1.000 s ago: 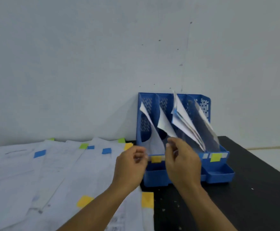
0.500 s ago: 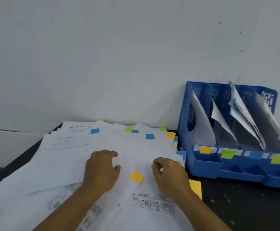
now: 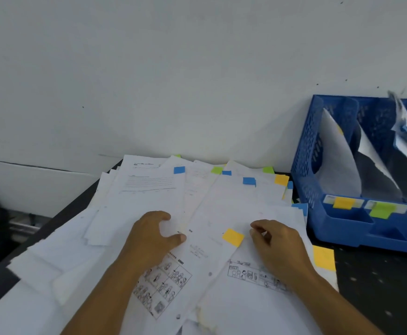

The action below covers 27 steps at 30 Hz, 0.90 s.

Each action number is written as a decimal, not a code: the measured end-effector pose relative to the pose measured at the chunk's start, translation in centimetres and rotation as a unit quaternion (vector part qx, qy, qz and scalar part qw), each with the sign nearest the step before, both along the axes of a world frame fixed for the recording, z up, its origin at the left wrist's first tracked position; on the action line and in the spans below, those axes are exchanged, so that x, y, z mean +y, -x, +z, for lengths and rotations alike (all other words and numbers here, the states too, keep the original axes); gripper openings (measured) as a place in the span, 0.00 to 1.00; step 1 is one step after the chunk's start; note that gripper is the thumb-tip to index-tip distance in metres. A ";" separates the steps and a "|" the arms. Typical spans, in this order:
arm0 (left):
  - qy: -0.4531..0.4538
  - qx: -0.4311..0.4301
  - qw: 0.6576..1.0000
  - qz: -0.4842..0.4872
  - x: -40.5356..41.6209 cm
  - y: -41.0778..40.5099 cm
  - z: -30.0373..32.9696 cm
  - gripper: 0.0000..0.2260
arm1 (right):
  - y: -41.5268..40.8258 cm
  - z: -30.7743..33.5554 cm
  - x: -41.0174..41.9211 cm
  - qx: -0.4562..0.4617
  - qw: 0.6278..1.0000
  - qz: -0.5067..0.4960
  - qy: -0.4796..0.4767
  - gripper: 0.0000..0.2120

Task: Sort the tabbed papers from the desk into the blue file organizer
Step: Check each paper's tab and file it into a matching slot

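With only a few sheets standing in the blue file organizer (image 3: 338, 228) at the desk's (image 3: 379, 293) right edge, both hands are working the big pile of tabbed papers (image 3: 149, 197) left: the left hand (image 3: 153, 234) is resting loosely curled on it, and the right hand (image 3: 280, 243) is pinching a sheet beside a yellow tab (image 3: 232, 237).

Papers (image 3: 149, 201) cover the desk's (image 3: 379, 286) left part; the organizer (image 3: 304, 165) stands right of them, against the wall (image 3: 173, 68).

One head-worn view looks forward and down from just above the desk (image 3: 379, 293), close over the papers (image 3: 149, 197). It faces the wall (image 3: 173, 68) behind the desk. The organizer (image 3: 304, 165) sits right of the papers, cut off by the frame's right edge. No second view is given.
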<state>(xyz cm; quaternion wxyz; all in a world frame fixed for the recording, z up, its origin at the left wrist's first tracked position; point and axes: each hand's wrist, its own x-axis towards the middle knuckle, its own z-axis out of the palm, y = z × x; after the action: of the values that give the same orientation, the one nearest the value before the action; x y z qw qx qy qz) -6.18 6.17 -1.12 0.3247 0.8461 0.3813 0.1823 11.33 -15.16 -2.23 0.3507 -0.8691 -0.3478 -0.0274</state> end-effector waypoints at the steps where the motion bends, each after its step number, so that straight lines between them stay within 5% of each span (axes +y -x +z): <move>1: -0.016 -0.009 1.000 -0.007 0.1 0.2 0.0 0.17 | 0.0 0.0 0.0 0.003 1.000 0.000 -0.006 0.10; 3: -0.058 -0.027 0.998 -0.013 0.0 0.2 -0.1 0.06 | 0.0 0.1 0.0 0.011 1.000 -0.005 -0.017 0.10; 8: -0.071 -0.036 0.995 -0.061 -1.6 -0.4 -0.1 0.14 | 0.0 0.0 0.1 0.017 0.999 -0.006 -0.029 0.10; 15: -0.125 -0.094 0.977 -0.142 -2.8 -1.3 -1.3 0.06 | 0.0 0.1 -0.2 0.033 0.999 -0.008 -0.033 0.10; 19: -0.078 -0.178 0.966 -0.173 -5.5 -1.8 -0.1 0.08 | 0.0 1.3 -0.4 0.092 0.990 -0.030 -0.099 0.06; 21: -0.038 -0.208 0.955 -0.210 -7.2 -2.3 0.5 0.07 | 0.1 2.4 -0.4 0.243 0.957 -0.041 -0.150 0.08; 24: 0.036 -0.222 0.935 -0.273 -9.4 -2.5 0.8 0.06 | 0.3 4.1 -0.2 0.525 0.826 -0.048 -0.197 0.20; 27: 0.089 -0.195 0.914 -0.346 -10.8 -2.5 0.7 0.05 | -0.4 4.1 -0.7 0.561 0.794 -0.048 -0.229 0.18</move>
<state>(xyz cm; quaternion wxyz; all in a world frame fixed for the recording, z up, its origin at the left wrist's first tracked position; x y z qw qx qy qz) -3.72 -4.66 -0.38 0.5090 0.8405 0.0091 0.1852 11.73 -15.87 1.91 0.6713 -0.6420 -0.0314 0.3691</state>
